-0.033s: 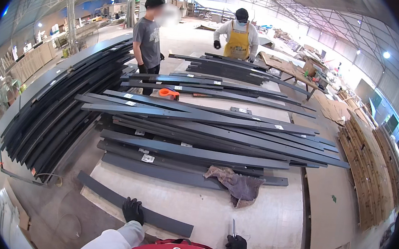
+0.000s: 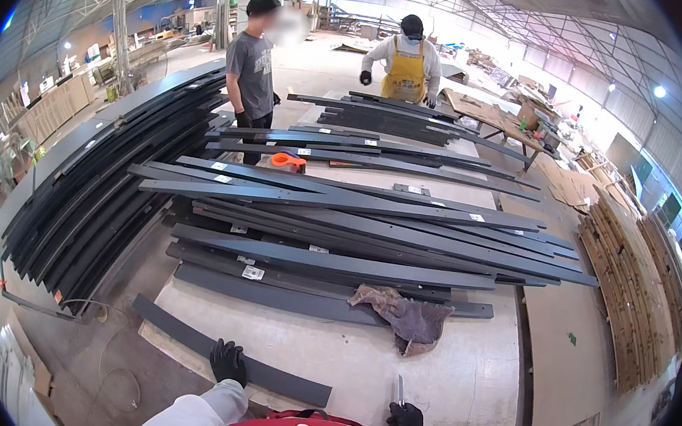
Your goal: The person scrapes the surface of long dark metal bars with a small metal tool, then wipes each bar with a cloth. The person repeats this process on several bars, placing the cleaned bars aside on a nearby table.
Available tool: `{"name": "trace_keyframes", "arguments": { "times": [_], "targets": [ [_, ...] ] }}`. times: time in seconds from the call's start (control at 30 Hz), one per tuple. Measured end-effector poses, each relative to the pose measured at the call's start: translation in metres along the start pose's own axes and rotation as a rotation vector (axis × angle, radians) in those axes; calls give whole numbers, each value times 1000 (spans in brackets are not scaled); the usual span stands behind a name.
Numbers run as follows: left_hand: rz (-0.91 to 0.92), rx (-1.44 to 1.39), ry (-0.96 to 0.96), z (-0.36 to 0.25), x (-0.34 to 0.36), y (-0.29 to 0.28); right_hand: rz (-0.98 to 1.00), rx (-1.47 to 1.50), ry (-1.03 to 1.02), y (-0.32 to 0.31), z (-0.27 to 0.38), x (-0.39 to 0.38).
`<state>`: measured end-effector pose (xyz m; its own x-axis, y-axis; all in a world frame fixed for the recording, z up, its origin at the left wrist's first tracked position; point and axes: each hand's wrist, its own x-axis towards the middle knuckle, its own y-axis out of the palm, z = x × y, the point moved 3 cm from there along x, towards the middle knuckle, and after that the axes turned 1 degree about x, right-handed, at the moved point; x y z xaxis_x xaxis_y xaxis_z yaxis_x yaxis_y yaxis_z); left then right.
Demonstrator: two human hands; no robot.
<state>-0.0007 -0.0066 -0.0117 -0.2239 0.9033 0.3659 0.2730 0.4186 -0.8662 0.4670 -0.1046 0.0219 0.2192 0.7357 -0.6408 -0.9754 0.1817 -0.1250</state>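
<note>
A short dark grey board [image 2: 284, 380] lies slantwise on the pale worktop [image 2: 474, 365] close to me. My left hand [image 2: 228, 362], in a black glove, lies across it, with the fingers reaching over its far edge. To the right, my right hand [image 2: 407, 421], also gloved in black, is closed around a slim knife [image 2: 400, 390] with its blade pointing up and away from me. The knife is apart from the board. A crumpled brownish-grey rag [image 2: 408, 322] lies beyond the right hand, partly over the nearest long dark board [image 2: 284, 295].
Many long dark boards [image 2: 340, 223] lie across the worktop, with an orange tool [image 2: 288, 160] among them. A tall stack of dark boards [image 2: 105, 190] stands at left, brown panels [image 2: 628, 298] at right. Two people stand beyond: one in grey [image 2: 253, 73], one in a yellow apron [image 2: 406, 71].
The person in the yellow apron has turned the head and shifted slightly. My hands, the board and the knife stay where they were.
</note>
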Motion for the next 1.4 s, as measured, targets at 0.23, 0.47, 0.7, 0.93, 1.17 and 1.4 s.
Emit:
{"name": "trace_keyframes", "arguments": {
  "times": [0.23,0.47,0.7,0.93,1.17,1.4],
  "targets": [
    [-24,-28,5,2,0,2,-2,-35,-27,0,-2,1],
    [-15,-48,12,-1,0,-2,-28,-18,-15,2,-4,1],
    [-25,-21,4,-4,-2,0,-50,-50,-29,-1,-4,0],
    [-76,-42,22,-4,-1,0,-72,-23,-1,-7,-22,23],
    [-63,-18,-26,-1,-3,4,-17,-258,-322,-36,-86,87],
    [37,3,-66,-9,-4,-7,-96,-403,-410,-22,-62,72]
  ]
}}
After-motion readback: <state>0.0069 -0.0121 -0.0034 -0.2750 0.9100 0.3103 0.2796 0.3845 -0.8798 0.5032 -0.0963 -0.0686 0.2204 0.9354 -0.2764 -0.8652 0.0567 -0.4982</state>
